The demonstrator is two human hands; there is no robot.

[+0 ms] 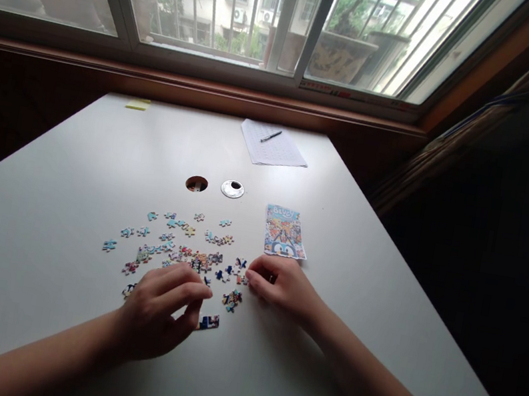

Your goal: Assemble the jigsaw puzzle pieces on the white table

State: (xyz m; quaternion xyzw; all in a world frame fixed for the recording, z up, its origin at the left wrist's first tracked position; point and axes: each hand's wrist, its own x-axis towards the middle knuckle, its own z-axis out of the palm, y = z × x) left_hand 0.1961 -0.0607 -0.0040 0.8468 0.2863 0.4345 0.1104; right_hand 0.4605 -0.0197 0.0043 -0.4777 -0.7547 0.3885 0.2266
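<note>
Over the near side of a spread of jigsaw puzzle pieces [200, 260], my left hand [162, 306] is curled, thumb and fingertips drawn together. Whether a piece is between them cannot be made out. Just beyond its thumb lies a small joined section of puzzle [209, 322] with a straight edge, partly covered by the hand. My right hand [283, 285] rests at the right side of the spread, its thumb and index finger closed in a pinch beside dark blue pieces [227, 274]; anything held is hidden. A clump of pieces [232, 299] lies between the hands.
Beyond my right hand lies a puzzle picture sheet [285, 230]. Farther back are a round cable hole [196, 184], its metal cover [232, 189], papers [267, 151] with a pen [271, 136], and yellow sticky notes [138, 104]. The white table [67, 192] ends near the window.
</note>
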